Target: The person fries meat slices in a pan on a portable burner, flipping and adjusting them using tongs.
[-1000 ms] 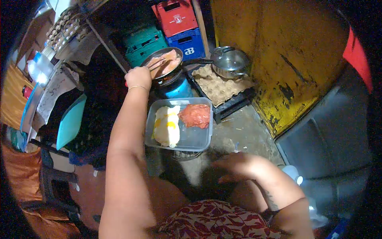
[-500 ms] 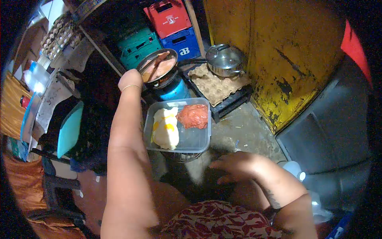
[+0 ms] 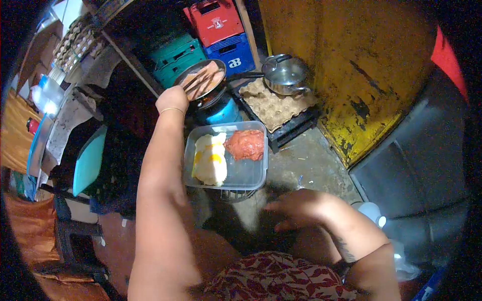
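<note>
Yellow panel (image 3: 351, 80) at back right, clear tub (image 3: 243, 175) in the middle with egg-like white-and-yellow food (image 3: 210, 163) on its left side and reddish raw meat (image 3: 246, 144) on its right, cardboard egg tray (image 3: 273, 108) on black stand (image 3: 291, 131) beyond, glass-lidded pot (image 3: 285, 75) on the tray. Frying pan (image 3: 202, 80) on blue burner (image 3: 218, 111) behind the tub, pink meat slices (image 3: 211, 72) inside; left hand (image 3: 173, 100) closed around tongs (image 3: 201, 85) at the slices, grip partly hidden. Right hand (image 3: 296, 208) near the lap, fingers loosely spread, nothing visible held.
</note>
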The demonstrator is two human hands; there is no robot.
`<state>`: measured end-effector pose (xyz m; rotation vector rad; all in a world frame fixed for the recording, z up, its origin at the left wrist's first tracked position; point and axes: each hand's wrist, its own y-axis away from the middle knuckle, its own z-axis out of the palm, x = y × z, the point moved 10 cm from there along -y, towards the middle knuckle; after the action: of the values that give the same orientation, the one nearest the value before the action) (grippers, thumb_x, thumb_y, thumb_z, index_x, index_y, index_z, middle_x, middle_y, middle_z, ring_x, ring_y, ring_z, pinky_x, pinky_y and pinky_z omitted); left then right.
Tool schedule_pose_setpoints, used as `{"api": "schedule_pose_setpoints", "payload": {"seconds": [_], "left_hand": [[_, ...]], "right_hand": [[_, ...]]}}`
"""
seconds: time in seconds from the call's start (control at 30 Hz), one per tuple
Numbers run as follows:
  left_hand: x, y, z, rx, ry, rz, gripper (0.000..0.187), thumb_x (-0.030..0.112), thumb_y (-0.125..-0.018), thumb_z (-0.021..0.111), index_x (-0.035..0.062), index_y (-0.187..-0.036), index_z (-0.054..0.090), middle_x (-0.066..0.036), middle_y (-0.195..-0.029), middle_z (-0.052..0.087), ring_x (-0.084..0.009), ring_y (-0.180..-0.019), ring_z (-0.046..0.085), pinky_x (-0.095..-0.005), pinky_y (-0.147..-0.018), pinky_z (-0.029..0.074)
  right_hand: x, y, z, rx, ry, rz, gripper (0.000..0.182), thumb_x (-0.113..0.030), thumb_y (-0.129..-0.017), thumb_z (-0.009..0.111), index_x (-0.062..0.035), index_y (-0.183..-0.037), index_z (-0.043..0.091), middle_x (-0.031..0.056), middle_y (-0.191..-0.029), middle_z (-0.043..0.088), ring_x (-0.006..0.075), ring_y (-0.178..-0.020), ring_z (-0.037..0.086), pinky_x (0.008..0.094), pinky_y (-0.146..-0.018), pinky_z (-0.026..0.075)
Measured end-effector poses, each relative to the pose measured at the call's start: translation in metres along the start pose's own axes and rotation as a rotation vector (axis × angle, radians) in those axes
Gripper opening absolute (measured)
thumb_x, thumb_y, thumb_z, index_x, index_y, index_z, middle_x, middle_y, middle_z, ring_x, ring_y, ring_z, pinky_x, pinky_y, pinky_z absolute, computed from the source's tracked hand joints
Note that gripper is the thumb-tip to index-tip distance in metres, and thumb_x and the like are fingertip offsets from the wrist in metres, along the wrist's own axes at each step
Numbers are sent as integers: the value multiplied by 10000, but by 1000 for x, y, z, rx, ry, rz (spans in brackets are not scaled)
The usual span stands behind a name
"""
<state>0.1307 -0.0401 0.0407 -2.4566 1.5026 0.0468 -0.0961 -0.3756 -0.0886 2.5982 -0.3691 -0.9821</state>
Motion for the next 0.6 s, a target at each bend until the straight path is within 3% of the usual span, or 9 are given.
{"api": "schedule_pose_setpoints", "payload": {"seconds": [0.17,0.37,0.43,0.6], "left_hand": [[-17,28,-41,86,-88,45,229,117,-885,515,87,-981,721,-157,-1040,712,-338,-981,688,-460,-820,560],[-34,43,-77,168,-279,202,210,106,-865,521,101,-933,719,-142,-975,717,-339,-927,696,-460,-767,567],[-28,46,-84,207,-355,313,208,102,-870,524,111,-915,727,-132,-957,713,-330,-915,700,-458,-740,569],[-19,45,-76,178,-438,316,198,141,-895,533,136,-930,728,-100,-971,701,-308,-922,699,-454,-738,563]], "right_hand": [[9,-1,4,156,-100,-129,664,-474,-888,644,-65,-1388,489,243,-1252,602,404,-1177,567,447,-1008,452],[14,-4,13,163,-82,-81,650,-458,-890,644,-51,-1376,499,242,-1291,577,409,-1196,550,446,-1021,440],[22,-9,22,185,-92,-124,656,-459,-889,644,-37,-1371,498,245,-1294,573,408,-1207,542,447,-1026,435],[15,-7,16,231,-55,-172,672,-454,-885,645,2,-1355,495,258,-1316,554,410,-1234,521,446,-1044,418]]}}
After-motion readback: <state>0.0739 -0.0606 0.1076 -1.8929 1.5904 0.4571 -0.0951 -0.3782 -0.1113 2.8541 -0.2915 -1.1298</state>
